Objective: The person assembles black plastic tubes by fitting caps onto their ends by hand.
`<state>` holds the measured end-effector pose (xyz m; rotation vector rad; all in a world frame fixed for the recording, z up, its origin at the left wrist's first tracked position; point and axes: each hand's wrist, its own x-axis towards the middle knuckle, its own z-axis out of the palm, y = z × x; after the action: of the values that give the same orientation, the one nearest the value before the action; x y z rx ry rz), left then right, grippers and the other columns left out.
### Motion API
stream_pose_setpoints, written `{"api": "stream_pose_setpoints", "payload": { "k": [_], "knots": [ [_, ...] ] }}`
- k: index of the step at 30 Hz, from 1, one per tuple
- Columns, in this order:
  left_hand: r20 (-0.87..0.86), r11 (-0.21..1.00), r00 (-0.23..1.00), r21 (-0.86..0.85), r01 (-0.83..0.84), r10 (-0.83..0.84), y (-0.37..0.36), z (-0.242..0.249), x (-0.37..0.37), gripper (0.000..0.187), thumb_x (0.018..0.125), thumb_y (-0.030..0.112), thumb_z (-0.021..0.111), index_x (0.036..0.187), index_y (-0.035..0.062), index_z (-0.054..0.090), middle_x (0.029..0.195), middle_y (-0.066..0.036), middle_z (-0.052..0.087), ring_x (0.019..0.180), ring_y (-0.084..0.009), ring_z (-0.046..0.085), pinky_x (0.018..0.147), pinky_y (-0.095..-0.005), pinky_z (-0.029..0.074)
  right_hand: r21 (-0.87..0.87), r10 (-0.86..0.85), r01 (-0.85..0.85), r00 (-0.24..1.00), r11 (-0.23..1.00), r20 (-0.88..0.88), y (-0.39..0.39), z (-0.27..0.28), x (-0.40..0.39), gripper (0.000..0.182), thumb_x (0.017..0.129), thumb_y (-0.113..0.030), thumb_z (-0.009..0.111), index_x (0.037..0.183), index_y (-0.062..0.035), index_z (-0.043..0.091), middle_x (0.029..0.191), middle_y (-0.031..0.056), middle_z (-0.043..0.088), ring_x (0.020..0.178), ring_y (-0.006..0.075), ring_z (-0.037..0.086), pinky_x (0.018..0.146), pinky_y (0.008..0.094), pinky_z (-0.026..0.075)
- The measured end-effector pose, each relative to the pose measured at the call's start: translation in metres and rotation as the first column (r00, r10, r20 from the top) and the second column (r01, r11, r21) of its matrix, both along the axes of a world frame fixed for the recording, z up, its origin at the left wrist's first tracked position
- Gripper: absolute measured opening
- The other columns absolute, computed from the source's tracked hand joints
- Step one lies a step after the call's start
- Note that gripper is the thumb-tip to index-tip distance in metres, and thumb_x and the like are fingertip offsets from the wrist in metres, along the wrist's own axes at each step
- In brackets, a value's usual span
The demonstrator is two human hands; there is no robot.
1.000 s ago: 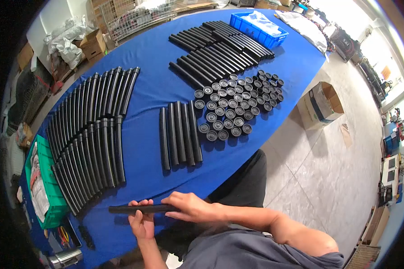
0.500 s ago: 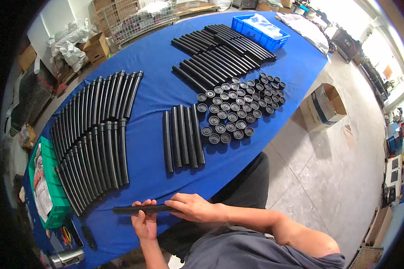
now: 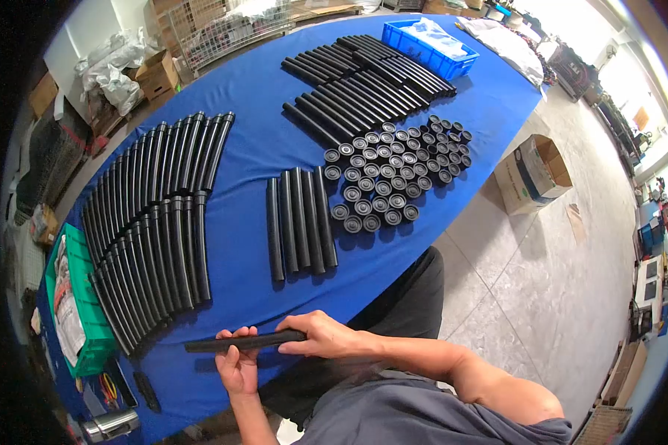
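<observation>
A black tube (image 3: 263, 342) lies almost level across both of my hands, just over the near edge of the table. Thumb in front and fingers behind, my left hand (image 3: 239, 369) grips it left of its middle. Around the right end is my right hand (image 3: 325, 335), its fingers hiding part of that tip. Beyond my hands, several loose black tubes (image 3: 293, 222) lie side by side. To their right stand many round black caps (image 3: 382, 189) in a cluster.
Capped black tubes (image 3: 152, 222) fill the table's left side in two rows. More tubes (image 3: 364, 85) lie at the back by a blue crate (image 3: 430, 50). A green crate (image 3: 89, 311) sits at the left edge, near a dark tool (image 3: 147, 391). A cardboard box (image 3: 531, 178) stands on the floor.
My right hand has slid a little to the right along the tube, baring more of it. My left hand keeps its grip, and the view has shifted slightly.
</observation>
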<state>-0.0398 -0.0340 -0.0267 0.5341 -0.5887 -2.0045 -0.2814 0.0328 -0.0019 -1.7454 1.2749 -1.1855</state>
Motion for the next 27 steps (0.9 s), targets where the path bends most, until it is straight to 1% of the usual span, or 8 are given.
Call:
{"api": "stream_pose_setpoints", "payload": {
  "k": [5, 8, 9, 12, 16, 21, 24, 27],
  "knots": [
    [-0.018, 0.999, 1.000, 0.029, 0.012, -0.011, -0.001, 0.000, 0.003, 0.035, 0.098, 0.006, 0.068, 0.130, 0.0049, 0.053, 0.129, -0.024, 0.066, 0.127, -0.0406, 0.062, 0.107, -0.0532, 0.055, -0.033, -0.034, 0.031, 0.995, 0.999, -0.095, 0.006, 0.007, 0.005, 0.040, 0.091, -0.022, 0.075, 0.121, 0.0022, 0.062, 0.097, 0.0225, 0.065, 0.090, 0.0390, 0.068, 0.071, 0.0474, 0.056],
    [-0.023, 1.000, 1.000, 0.002, 0.016, -0.016, -0.002, -0.005, 0.004, 0.035, 0.099, 0.007, 0.067, 0.131, 0.0049, 0.053, 0.129, -0.024, 0.066, 0.127, -0.0409, 0.062, 0.107, -0.0533, 0.055, 0.246, 0.100, -0.118, 0.991, 0.962, 0.085, 0.000, 0.013, -0.005, 0.042, 0.090, -0.016, 0.074, 0.126, -0.0007, 0.059, 0.096, 0.0184, 0.061, 0.087, 0.0367, 0.067, 0.069, 0.0471, 0.057],
    [-0.012, 1.000, 1.000, -0.004, 0.017, -0.017, -0.002, -0.005, 0.003, 0.035, 0.099, 0.007, 0.067, 0.131, 0.0048, 0.053, 0.129, -0.024, 0.066, 0.127, -0.0411, 0.062, 0.107, -0.0532, 0.055, 0.487, 0.077, -0.187, 0.969, 0.853, 0.235, -0.003, 0.027, -0.009, 0.042, 0.090, -0.018, 0.075, 0.125, -0.0014, 0.060, 0.094, 0.0174, 0.061, 0.085, 0.0377, 0.067, 0.068, 0.0470, 0.056],
    [-0.009, 1.000, 1.000, 0.018, 0.010, -0.010, -0.004, -0.001, 0.001, 0.034, 0.099, 0.008, 0.067, 0.130, 0.0047, 0.053, 0.129, -0.024, 0.066, 0.128, -0.0415, 0.061, 0.106, -0.0527, 0.056, -0.103, -0.080, 0.068, 0.989, 0.992, -0.121, 0.001, 0.013, 0.005, 0.039, 0.091, -0.026, 0.077, 0.116, 0.0016, 0.065, 0.090, 0.0219, 0.067, 0.084, 0.0365, 0.070, 0.069, 0.0429, 0.056],
    [-0.015, 1.000, 1.000, 0.023, 0.009, -0.009, -0.001, -0.003, 0.003, 0.034, 0.099, 0.009, 0.067, 0.130, 0.0047, 0.053, 0.128, -0.024, 0.066, 0.127, -0.0415, 0.062, 0.106, -0.0528, 0.056, 0.127, 0.049, -0.058, 0.996, 0.990, 0.070, 0.000, 0.014, -0.003, 0.038, 0.090, -0.018, 0.075, 0.121, 0.0002, 0.062, 0.096, 0.0184, 0.063, 0.087, 0.0369, 0.068, 0.070, 0.0459, 0.057],
    [0.011, 1.000, 1.000, 0.020, 0.011, -0.011, -0.002, 0.000, 0.000, 0.034, 0.100, 0.010, 0.067, 0.130, 0.0046, 0.053, 0.127, -0.024, 0.066, 0.126, -0.0409, 0.062, 0.107, -0.0531, 0.055, -0.070, -0.019, 0.008, 0.988, 0.997, -0.154, 0.005, 0.008, 0.002, 0.042, 0.090, -0.021, 0.076, 0.122, 0.0011, 0.060, 0.098, 0.0206, 0.063, 0.089, 0.0387, 0.068, 0.076, 0.0492, 0.056],
    [0.001, 0.999, 1.000, 0.029, 0.014, -0.014, -0.002, -0.001, 0.002, 0.033, 0.100, 0.011, 0.067, 0.130, 0.0044, 0.054, 0.127, -0.024, 0.066, 0.126, -0.0407, 0.062, 0.107, -0.0529, 0.055, 0.049, -0.013, 0.013, 1.000, 0.999, -0.002, 0.006, 0.014, 0.001, 0.040, 0.090, -0.020, 0.076, 0.121, 0.0014, 0.061, 0.099, 0.0215, 0.063, 0.089, 0.0401, 0.067, 0.075, 0.0504, 0.055],
    [0.035, 1.000, 0.999, 0.027, -0.007, 0.006, 0.000, 0.001, -0.001, 0.033, 0.099, 0.009, 0.068, 0.128, 0.0048, 0.053, 0.126, -0.026, 0.066, 0.124, -0.0421, 0.063, 0.105, -0.0534, 0.056, 0.330, 0.041, -0.095, 0.985, 0.939, 0.167, 0.001, 0.020, -0.008, 0.037, 0.091, -0.019, 0.075, 0.120, 0.0015, 0.063, 0.100, 0.0225, 0.064, 0.090, 0.0422, 0.066, 0.076, 0.0515, 0.054]
  ]
}}
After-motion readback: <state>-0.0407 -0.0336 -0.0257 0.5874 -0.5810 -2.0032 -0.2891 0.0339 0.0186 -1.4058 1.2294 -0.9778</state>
